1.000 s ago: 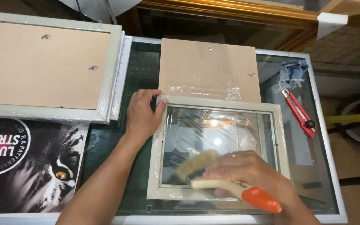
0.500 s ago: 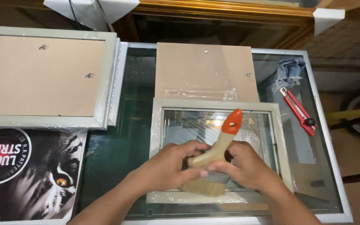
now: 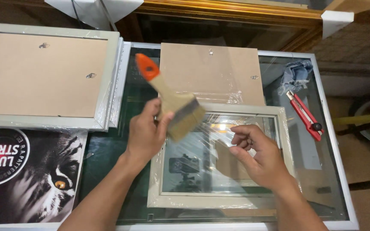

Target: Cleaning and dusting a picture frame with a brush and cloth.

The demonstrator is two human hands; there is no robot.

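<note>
The left hand (image 3: 144, 132) is grasping a flat paintbrush (image 3: 170, 100), thumb and fingers closing round the pale wooden stock just below the bristles, so the orange handle tip is pointing up and to the far left while the bristles are hanging over the far left corner of the picture frame (image 3: 219, 160). The right hand (image 3: 255, 156) is hovering released above the glass, fingers loosely curled and holding nothing, seemingly keeping clear of the pane so it stays unmarked. The frame, pale grey-white and partly covered in clear film, is lying flat in the near middle of the glass-topped table (image 3: 330, 141). Its brown backing board (image 3: 213, 70) is lying just beyond it, probably taken out to give access to the glass. To the right a red utility knife (image 3: 305, 115) and a scrap of blue cloth (image 3: 295, 75) are resting. On the far left a larger frame (image 3: 43, 77) is lying back-up, wrapped in film, with a black-and-white tiger poster (image 3: 31, 175) near it. A gilt frame edge (image 3: 236, 7) is running along the far side.
</note>
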